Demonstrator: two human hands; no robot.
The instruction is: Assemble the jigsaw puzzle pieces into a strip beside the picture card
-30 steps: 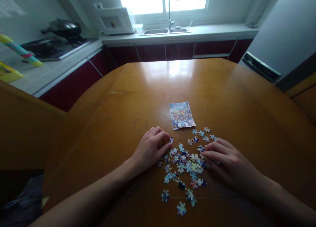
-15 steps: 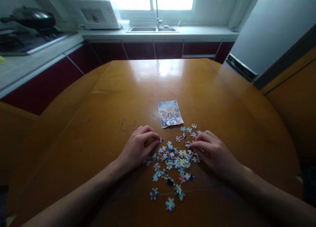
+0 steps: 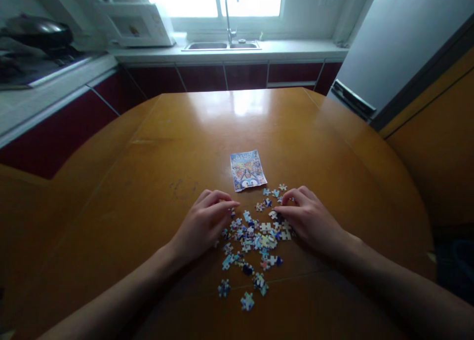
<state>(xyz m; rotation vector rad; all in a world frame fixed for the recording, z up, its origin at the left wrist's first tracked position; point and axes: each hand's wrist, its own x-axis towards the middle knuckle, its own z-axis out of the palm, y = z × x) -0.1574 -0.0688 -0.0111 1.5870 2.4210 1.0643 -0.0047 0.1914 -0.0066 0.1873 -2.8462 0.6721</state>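
A loose heap of jigsaw puzzle pieces (image 3: 259, 241) in blue, white and mixed colours lies on the wooden table, several overlapping. My left hand (image 3: 205, 221) rests at the heap's left side, fingers bent and thumb stretched out over a small piece (image 3: 232, 213); nothing shows between its fingers. On the right side, my right hand (image 3: 311, 221) pinches the edge of a pale puzzle piece (image 3: 273, 214) with thumb and forefinger, its other fingers curled. Just beyond the heap lies a printed picture sheet (image 3: 248, 170) with a blue cartoon figure.
The wooden table (image 3: 177, 157) reaches away to a counter with a sink (image 3: 207, 46) and tap under the window. A stove with a black pan (image 3: 37, 31) is at left, beside a white microwave (image 3: 135, 26). A fridge (image 3: 400, 44) stands at right.
The view has shifted slightly, moving everything a little left. My left thumb has lifted off the small piece. The piece at my right fingertips now shows a paler face.
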